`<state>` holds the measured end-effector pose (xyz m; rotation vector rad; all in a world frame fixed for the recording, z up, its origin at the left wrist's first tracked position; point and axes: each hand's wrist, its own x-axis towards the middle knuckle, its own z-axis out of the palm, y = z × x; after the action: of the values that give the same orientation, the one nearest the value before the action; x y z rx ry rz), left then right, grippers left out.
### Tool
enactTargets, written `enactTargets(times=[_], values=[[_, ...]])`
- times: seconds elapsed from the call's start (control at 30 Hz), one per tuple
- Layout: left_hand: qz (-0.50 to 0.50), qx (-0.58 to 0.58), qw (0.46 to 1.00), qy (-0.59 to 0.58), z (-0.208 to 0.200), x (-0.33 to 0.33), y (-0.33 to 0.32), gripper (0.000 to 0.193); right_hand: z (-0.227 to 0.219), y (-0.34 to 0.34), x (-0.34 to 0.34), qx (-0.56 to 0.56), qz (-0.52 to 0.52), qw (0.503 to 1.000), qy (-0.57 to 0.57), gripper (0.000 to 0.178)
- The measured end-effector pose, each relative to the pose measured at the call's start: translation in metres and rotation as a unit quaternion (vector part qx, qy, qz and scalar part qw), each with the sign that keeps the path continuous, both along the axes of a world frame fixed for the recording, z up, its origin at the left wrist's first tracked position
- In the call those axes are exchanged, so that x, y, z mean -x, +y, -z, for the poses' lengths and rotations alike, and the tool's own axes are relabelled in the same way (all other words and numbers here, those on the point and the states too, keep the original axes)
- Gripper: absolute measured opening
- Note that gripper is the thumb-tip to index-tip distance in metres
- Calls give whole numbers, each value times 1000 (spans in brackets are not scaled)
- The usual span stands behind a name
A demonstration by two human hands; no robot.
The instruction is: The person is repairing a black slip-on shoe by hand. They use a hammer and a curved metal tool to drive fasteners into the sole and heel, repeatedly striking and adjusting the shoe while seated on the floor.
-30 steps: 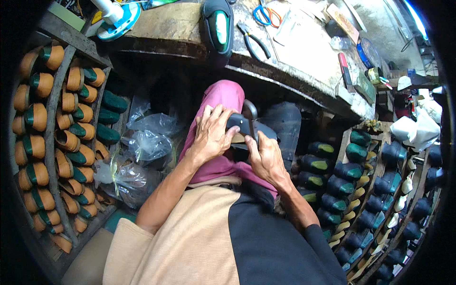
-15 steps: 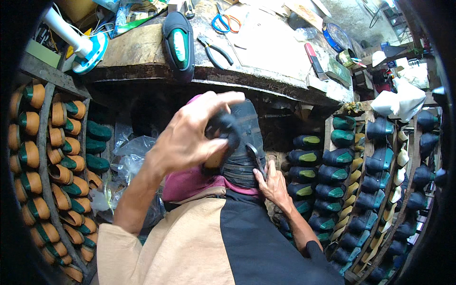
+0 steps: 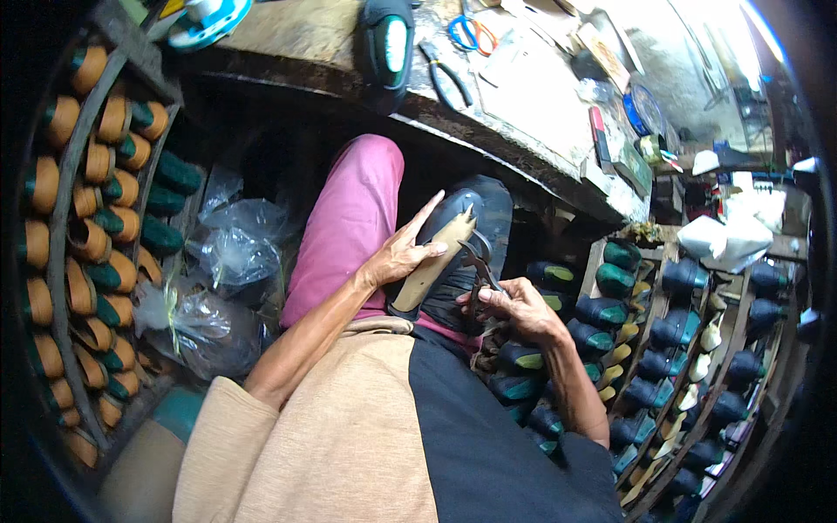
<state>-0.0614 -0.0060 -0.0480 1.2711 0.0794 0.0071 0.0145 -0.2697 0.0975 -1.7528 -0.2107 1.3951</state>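
Observation:
A half-made shoe [image 3: 433, 261] lies over my lap with its tan underside up; the leather at its far tip stands up in jagged points. My left hand [image 3: 397, 259] grips its side, the thumb at the edge of the underside and the index finger stretched out along it. Dark metal pincers [image 3: 479, 258] are in my right hand [image 3: 520, 311], their jaws close to the jagged tip. Whether the jaws touch the leather I cannot tell. Beneath the shoe a dark rubber-like pad [image 3: 495, 209] covers my right thigh.
Ahead stands a workbench [image 3: 288, 26] carrying a dark shoe [image 3: 386, 52], pliers [image 3: 445, 77], scissors [image 3: 472, 35] and a red-handled tool [image 3: 600, 135]. Racks of tan shoes [image 3: 83, 275] rise at left, dark shoes [image 3: 602, 312] at right. Plastic bags [image 3: 205, 327] lie beside my left leg.
My left hand has turned the shoe so its tan underside shows, and its fingers have come down along it. The pincers now point at the tip. The whole view has shifted.

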Motion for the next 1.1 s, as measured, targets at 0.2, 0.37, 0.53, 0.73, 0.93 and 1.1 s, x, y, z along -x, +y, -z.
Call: enactTargets(times=[0.2, 0.37, 0.53, 0.73, 0.93, 1.1], values=[[-18, 2, 1000, 5, 21, 25, -6, 78, 3, 28, -51, 75, -126, 988, 37, 48], [-83, -105, 991, 1, 15, 24, -9, 76, -13, 67, -81, 146, -265, 951, -69, 45], [-131, -123, 984, -6, 16, 30, -6, 82, -23, 106, -66, 203, -457, 770, -397, 31], [-160, -139, 977, -8, 25, 35, -15, 84, -41, 128, -51, 219, -527, 696, -436, 33], [-187, -115, 975, 14, 16, 34, -26, 87, -36, 109, -70, 173, -497, 727, -441, 51], [-184, -115, 974, 59, -3, 30, -30, 96, -9, 75, -108, 85, -464, 762, -444, 46]])
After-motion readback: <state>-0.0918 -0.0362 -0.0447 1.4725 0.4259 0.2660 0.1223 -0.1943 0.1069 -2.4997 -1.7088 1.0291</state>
